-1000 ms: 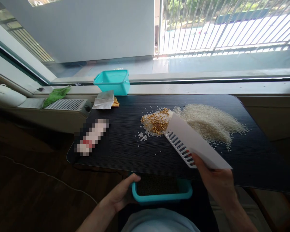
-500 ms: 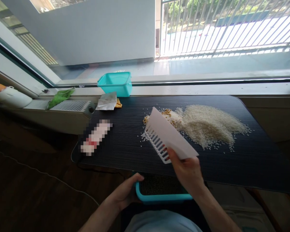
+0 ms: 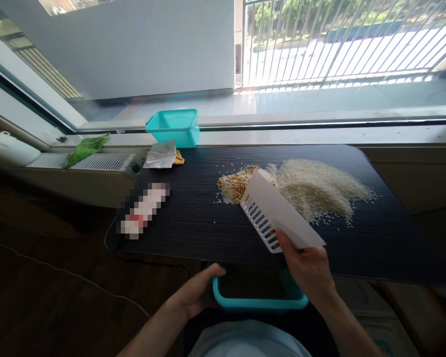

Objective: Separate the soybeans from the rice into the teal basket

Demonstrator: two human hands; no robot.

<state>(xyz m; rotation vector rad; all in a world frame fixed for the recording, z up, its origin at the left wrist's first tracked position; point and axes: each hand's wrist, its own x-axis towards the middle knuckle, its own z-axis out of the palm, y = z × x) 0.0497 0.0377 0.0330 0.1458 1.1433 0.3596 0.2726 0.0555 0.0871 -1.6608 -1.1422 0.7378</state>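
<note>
My right hand [image 3: 307,267] grips a white slotted plastic scraper [image 3: 282,208], tilted above the table with its row of slots toward the left. Behind the scraper lies a pile of white rice [image 3: 315,191], spread across the dark tabletop. Yellow grains [image 3: 240,183], mixed with rice, form a smaller heap at the pile's left end, partly hidden by the scraper. Below the table's front edge, my left hand [image 3: 200,290] is closed on the left rim of a turquoise tub [image 3: 260,303]. Dark, fine-grained contents fill its bottom; the tub's right end is partly behind my right wrist.
An open turquoise container [image 3: 176,129] stands at the table's back left, beside a crumpled pale wrapper [image 3: 161,154]. A blurred-out object [image 3: 144,210] lies near the table's left edge. Left of the table is a radiator [image 3: 107,162] with a green cloth [image 3: 85,149]. A window runs along the back.
My right hand and the scraper have moved to the right, uncovering more of the yellow grains. The left hand keeps its hold on the tub. The whole view has shifted slightly.
</note>
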